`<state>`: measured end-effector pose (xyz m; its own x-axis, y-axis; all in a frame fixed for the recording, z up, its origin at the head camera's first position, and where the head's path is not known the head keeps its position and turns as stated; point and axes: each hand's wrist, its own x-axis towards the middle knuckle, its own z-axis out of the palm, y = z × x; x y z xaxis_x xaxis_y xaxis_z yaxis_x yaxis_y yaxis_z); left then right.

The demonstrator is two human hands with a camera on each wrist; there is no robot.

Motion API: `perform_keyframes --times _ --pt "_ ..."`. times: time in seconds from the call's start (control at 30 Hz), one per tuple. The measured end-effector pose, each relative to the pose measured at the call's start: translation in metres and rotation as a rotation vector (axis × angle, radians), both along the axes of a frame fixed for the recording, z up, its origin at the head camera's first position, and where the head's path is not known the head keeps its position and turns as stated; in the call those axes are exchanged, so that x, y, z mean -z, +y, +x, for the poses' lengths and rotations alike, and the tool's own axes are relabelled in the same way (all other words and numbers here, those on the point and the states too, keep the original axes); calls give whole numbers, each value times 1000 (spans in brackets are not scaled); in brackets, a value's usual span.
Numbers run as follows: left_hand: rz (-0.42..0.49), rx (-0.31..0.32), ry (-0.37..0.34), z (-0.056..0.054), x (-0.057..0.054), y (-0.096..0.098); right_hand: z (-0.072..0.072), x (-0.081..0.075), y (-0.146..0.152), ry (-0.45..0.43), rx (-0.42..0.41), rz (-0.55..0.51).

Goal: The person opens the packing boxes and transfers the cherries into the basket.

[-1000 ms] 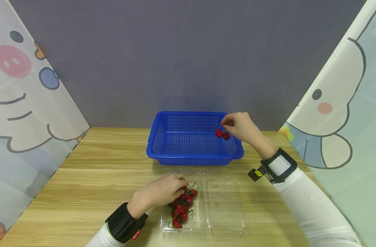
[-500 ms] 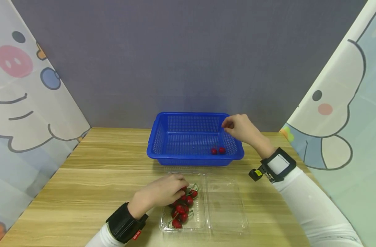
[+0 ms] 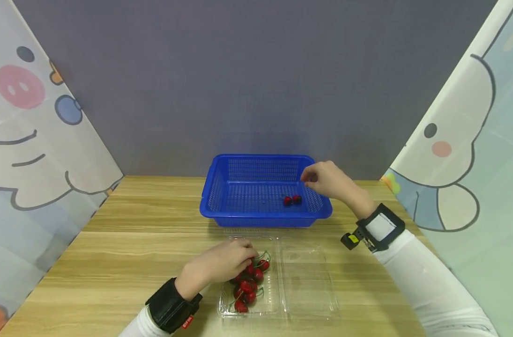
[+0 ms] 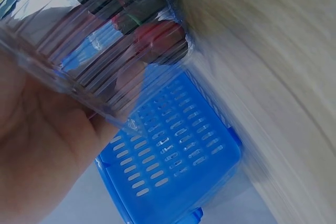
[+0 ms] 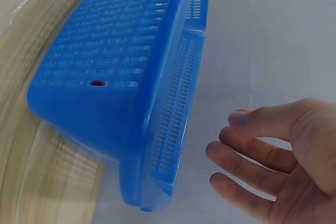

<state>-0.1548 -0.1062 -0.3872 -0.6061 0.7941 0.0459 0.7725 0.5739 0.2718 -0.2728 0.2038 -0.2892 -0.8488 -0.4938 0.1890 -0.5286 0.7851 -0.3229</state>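
Observation:
Two cherries (image 3: 292,200) lie in the blue plastic basket (image 3: 264,220), near its right end. Over that end hovers my right hand (image 3: 329,180), holding nothing; in the right wrist view, its thumb and fingers (image 5: 244,156) are loosely bent beside the rim. My left hand (image 3: 222,260) reaches into the clear plastic clamshell box (image 3: 273,299), its fingertips around a cherry at the top of the pile. Several red cherries (image 3: 249,285) with green stems lie there. In the left wrist view, the box wall partly covers the left fingers, and cherries (image 4: 160,40) show through it.
The box's transparent lid (image 3: 308,281) lies folded open to the right on the wooden table (image 3: 155,220). Behind the basket rises a grey panel (image 3: 256,84). Cartoon-printed panels stand at the left (image 3: 41,164) and right (image 3: 450,154).
My right hand has let go of two cherries, which dropped into the basket and shifted slightly left. It has sunk a little. The left hand has stayed nearly still at the cherry pile.

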Motion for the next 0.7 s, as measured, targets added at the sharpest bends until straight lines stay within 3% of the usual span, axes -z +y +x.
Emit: perform_keyframes --times 0.7 --pt "36 -6 11 -2 2 1 8 5 -1 -7 -55 14"
